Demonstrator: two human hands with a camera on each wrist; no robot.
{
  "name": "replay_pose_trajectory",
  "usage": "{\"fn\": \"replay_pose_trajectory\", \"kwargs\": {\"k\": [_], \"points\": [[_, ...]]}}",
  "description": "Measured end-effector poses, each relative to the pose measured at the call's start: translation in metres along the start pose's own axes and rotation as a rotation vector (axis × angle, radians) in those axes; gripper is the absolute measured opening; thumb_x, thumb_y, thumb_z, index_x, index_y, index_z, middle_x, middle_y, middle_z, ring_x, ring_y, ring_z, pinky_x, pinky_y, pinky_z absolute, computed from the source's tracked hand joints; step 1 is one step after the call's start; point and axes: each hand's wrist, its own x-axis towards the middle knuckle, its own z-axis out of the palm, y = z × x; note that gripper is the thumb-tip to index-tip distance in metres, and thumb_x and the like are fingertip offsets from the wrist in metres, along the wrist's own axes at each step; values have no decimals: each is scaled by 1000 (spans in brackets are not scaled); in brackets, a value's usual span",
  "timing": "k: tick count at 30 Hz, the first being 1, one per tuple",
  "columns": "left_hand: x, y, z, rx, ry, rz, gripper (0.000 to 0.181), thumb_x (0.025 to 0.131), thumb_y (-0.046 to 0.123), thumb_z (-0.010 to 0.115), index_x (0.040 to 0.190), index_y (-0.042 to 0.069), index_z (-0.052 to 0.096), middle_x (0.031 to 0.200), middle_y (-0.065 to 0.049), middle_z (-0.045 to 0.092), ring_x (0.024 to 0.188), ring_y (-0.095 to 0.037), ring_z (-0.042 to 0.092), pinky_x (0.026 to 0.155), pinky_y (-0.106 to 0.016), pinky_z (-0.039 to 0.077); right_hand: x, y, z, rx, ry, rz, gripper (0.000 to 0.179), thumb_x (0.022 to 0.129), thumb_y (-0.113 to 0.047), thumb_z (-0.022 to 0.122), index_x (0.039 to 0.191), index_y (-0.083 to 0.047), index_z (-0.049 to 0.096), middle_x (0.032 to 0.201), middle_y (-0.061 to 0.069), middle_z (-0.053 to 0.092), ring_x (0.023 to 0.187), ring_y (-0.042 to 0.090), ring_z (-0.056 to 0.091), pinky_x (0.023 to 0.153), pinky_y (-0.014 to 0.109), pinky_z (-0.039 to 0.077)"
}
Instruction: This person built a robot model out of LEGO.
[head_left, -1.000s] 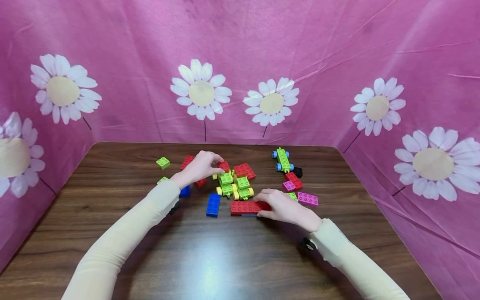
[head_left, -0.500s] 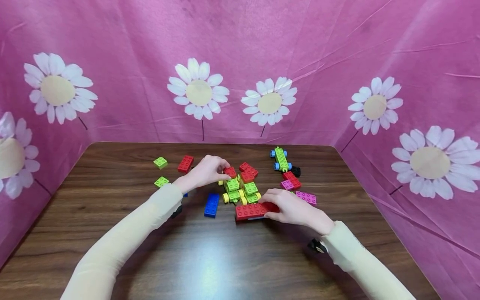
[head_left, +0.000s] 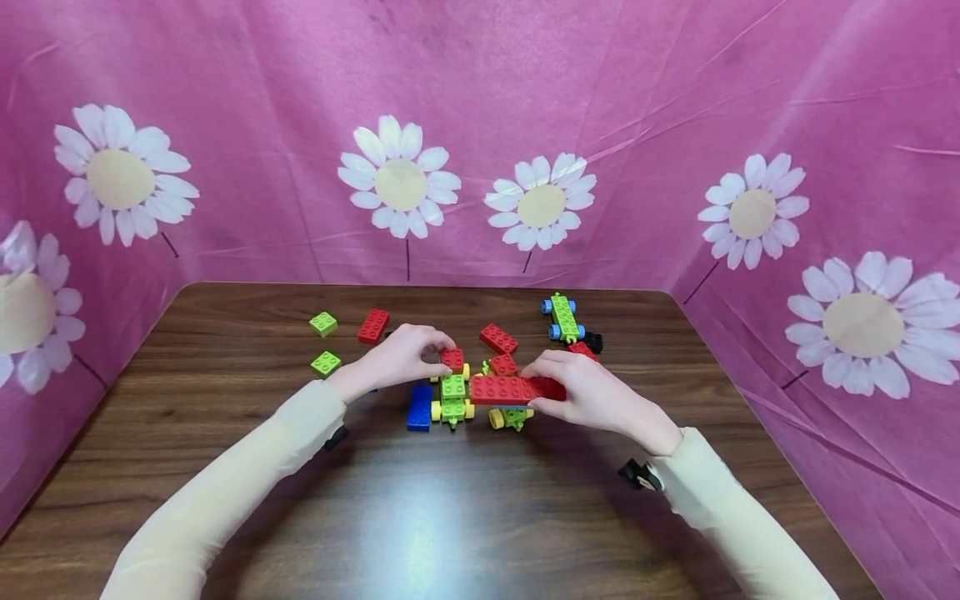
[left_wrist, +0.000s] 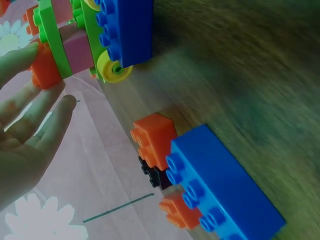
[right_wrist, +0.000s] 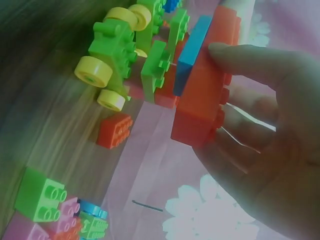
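The long red brick [head_left: 497, 390] is hanging just to the right of the yellow-wheeled left car [head_left: 453, 390], which I am taking as my landmark. My right hand [head_left: 587, 390] is gripping that long brick between thumb and fingers, and in the right wrist view I am seeing a light blue brick [right_wrist: 192, 57] sitting against its underside. Below it, right of the left car, the right car [head_left: 517, 417] is showing its yellow wheels; whether the light blue brick is touching anything there, I am not able to tell. My left hand [head_left: 401, 357] is pinching a small red brick [head_left: 452, 360] at the far end of the left car's top. A blue brick [head_left: 420, 408] is lying just left of the left car. Farther left of that car, two lime bricks are resting on the bench [head_left: 420, 517], the far one [head_left: 323, 323] and the near one [head_left: 326, 363], while a red eight-stud brick [head_left: 373, 325] is lying beyond it to the left. Well to the right of the left car and farther back, a blue-wheeled chassis [head_left: 563, 317] is standing, with a black piece [head_left: 593, 342] lying beside it. Behind everything, a pink daisy cloth [head_left: 262, 92] is hanging.
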Motion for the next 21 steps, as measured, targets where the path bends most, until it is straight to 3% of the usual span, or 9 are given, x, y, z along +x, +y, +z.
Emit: {"fn": "replay_pose_trajectory", "kwargs": {"k": [8, 16, 21], "points": [[-16, -3, -6, -42, -27, 16, 32, 85, 21, 77, 112, 4, 72, 104, -9, 75, 90, -23, 71, 82, -38, 59, 15, -2, 1, -2, 16, 31, 32, 82, -27, 81, 109, -11, 73, 100, -2, 70, 83, 7, 61, 71, 24, 53], [-33, -7, -13, -82, -72, -36, 36, 86, 25, 78, 115, 6, 71, 110, -8, 74, 96, -23, 70, 86, -41, 58, 34, -9, 4, 34, 4, 45, 32, 84, -29, 79, 110, -11, 73, 100, -1, 71, 81, 8, 59, 72, 24, 53], [-42, -9, -18, -117, -97, -4, 36, 85, 24, 78, 113, 4, 70, 109, -9, 74, 95, -22, 71, 84, -38, 60, 45, -15, 9, 44, -11, 38, 33, 84, -30, 79, 110, -12, 72, 102, -1, 71, 81, 9, 59, 74, 26, 55]]}}
